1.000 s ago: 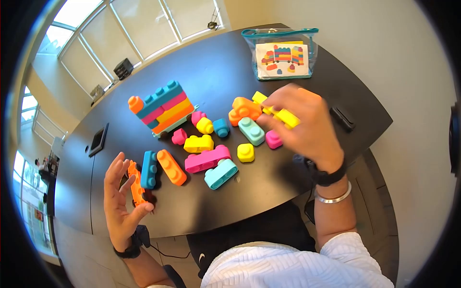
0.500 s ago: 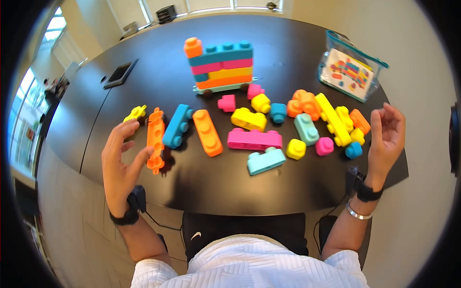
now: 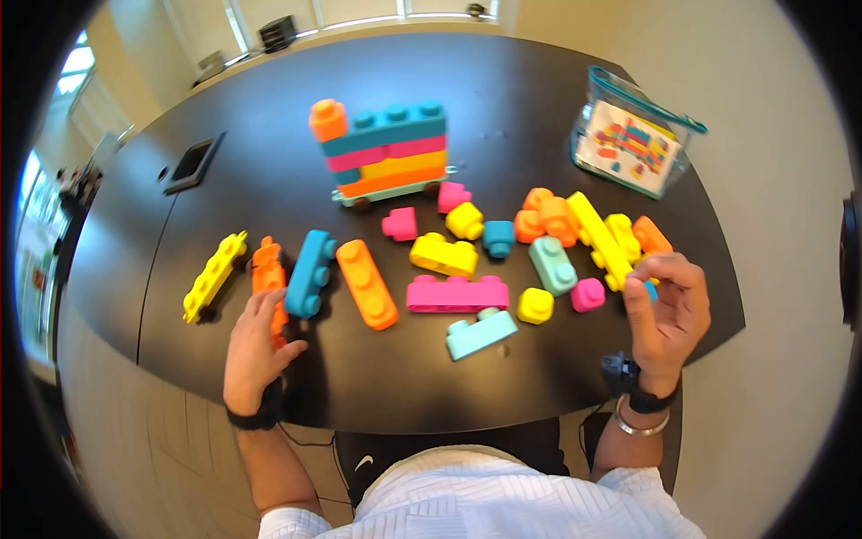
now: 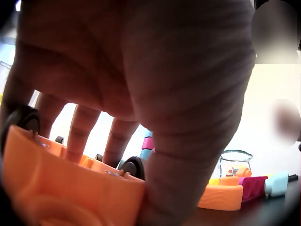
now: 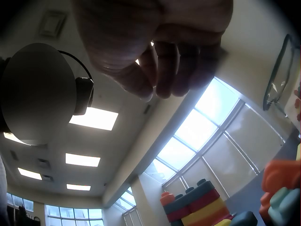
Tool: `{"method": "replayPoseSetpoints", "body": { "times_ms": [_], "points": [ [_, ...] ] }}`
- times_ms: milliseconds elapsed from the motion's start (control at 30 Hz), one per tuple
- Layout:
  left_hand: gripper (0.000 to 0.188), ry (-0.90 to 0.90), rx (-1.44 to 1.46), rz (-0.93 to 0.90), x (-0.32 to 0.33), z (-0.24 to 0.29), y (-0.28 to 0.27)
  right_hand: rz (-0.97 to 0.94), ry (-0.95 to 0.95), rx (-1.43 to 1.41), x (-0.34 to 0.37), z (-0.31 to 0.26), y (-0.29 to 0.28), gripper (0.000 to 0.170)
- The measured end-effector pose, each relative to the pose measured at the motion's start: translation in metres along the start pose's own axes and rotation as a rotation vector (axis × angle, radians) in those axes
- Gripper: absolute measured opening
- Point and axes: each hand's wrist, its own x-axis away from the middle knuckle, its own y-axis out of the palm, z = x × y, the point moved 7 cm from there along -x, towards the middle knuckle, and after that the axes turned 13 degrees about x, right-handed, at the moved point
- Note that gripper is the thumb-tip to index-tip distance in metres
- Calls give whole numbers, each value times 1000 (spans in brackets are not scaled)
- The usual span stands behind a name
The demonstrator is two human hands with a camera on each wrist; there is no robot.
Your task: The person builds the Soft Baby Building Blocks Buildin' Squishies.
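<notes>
My left hand (image 3: 256, 349) reaches over an orange wheeled base (image 3: 269, 260), with its fingers at the middle of the base and its thumb beside the near end. In the left wrist view this base (image 4: 75, 188) shows black wheels along its top, and the fingers extend down between them. To its left lies a yellow wheeled base (image 3: 214, 277); to its right, a long blue block (image 3: 311, 274). My right hand (image 3: 669, 314), fingers loosely bent, hovers at the right end of the loose blocks, partly covering a small blue block (image 3: 651, 291). Nothing shows between its fingers in the right wrist view.
A built stack of coloured blocks (image 3: 391, 157) stands on a wheeled base at the back. Several loose blocks, among them a pink one (image 3: 458, 295) and a light blue one (image 3: 482, 335), spread across the middle. A clear zip bag (image 3: 633, 139) stands back right; a dark tablet (image 3: 194, 163) lies left.
The head view has turned. My left hand has come down onto the orange wheeled base, uncovering the yellow one. My right hand left the yellow blocks, lifted to the right, then came back inward.
</notes>
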Motion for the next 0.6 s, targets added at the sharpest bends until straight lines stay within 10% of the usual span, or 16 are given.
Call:
{"method": "replayPoseSetpoints", "body": {
  "times_ms": [233,333,433,600],
  "points": [
    [46,-142,133,187,24,-11,-53,-120,-19,58,-4,-13,19,18],
    [39,150,453,395,48,47,-52,-313,-94,20,4,-31,50,30],
    [53,127,839,181,64,77,-28,-494,-125,-78,21,-46,82,67],
    [79,-16,1062,-290,59,93,14,-765,-150,-265,46,-59,103,73]
  ]
}}
